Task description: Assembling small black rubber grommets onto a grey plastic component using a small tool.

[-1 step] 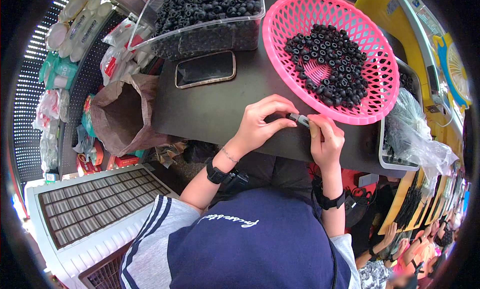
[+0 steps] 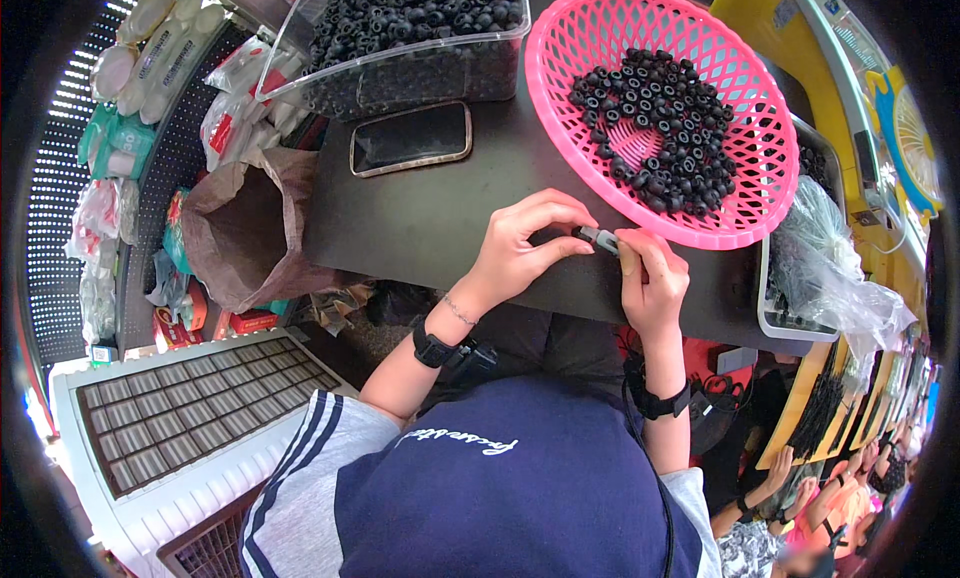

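Over the table's near edge, my left hand (image 2: 520, 246) pinches a small black part (image 2: 586, 234) between thumb and forefinger. My right hand (image 2: 652, 278) grips a small grey tool (image 2: 605, 241), whose end meets the black part. The fingers hide much of both pieces, so the tool's exact kind does not show. Just beyond my right hand stands a pink plastic basket (image 2: 548, 93) holding many small black ring-shaped parts (image 2: 690, 128). At the far left of the table, a clear plastic bin (image 2: 420, 78) is heaped with similar black parts.
A phone (image 2: 411, 140) lies on the dark table (image 2: 400, 218). Left of it stands an open brown sack (image 2: 245, 228), with a white slatted appliance (image 2: 190, 408) nearer me. A clear plastic bag (image 2: 835, 268) lies over a tray at right. Other people's hands (image 2: 778, 470) work at lower right.
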Demonstrator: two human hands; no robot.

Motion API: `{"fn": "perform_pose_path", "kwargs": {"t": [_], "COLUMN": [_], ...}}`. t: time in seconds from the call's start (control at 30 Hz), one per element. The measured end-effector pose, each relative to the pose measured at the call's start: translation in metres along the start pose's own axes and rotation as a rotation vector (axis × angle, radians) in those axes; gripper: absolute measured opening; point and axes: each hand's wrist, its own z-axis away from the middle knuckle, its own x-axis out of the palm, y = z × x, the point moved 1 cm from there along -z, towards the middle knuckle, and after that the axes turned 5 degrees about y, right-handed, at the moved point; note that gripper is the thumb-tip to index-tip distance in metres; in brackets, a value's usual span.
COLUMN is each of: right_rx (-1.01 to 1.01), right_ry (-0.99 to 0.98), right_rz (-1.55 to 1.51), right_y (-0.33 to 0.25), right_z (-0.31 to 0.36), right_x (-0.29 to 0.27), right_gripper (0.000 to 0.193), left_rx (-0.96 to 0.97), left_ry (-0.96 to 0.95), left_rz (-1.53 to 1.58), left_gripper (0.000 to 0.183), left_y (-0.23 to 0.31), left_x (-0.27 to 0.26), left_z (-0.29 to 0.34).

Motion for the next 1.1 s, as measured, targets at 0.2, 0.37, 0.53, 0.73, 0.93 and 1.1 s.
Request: {"fn": "perform_pose_path", "kwargs": {"t": [0.2, 0.37, 0.53, 0.73, 0.93, 1.1], "right_rx": [0.042, 0.010, -0.019, 0.004, 0.006, -0.014], "right_ry": [-0.041, -0.027, 0.042, 0.055, 0.055, 0.067], "right_rz": [-0.005, -0.011, -0.001, 0.029, 0.032, 0.052], "right_y": [-0.001, 0.000, -0.001, -0.001, -0.001, 0.001], "right_z": [0.000, 0.000, 0.001, 0.003, 0.002, 0.002], "right_x": [-0.001, -0.001, -0.002, -0.002, -0.002, -0.001], "right_gripper": [0.013, 0.013, 0.013, 0.011, 0.011, 0.012], "left_rx": [0.030, 0.057, -0.006, 0.001, -0.029, 0.070], "left_ry": [-0.010, 0.003, 0.025, 0.048, 0.121, 0.302], "left_rz": [-0.032, -0.033, 0.028, 0.105, 0.248, 0.234], "left_gripper": [0.021, 0.021, 0.022, 0.012, 0.010, 0.009], "left_y": [-0.002, -0.003, -0.005, -0.006, -0.006, 0.011], "left_x": [-0.001, -0.001, -0.002, -0.001, 0.000, -0.022], "left_z": [0.000, 0.000, 0.002, 0.004, 0.006, -0.011]}}
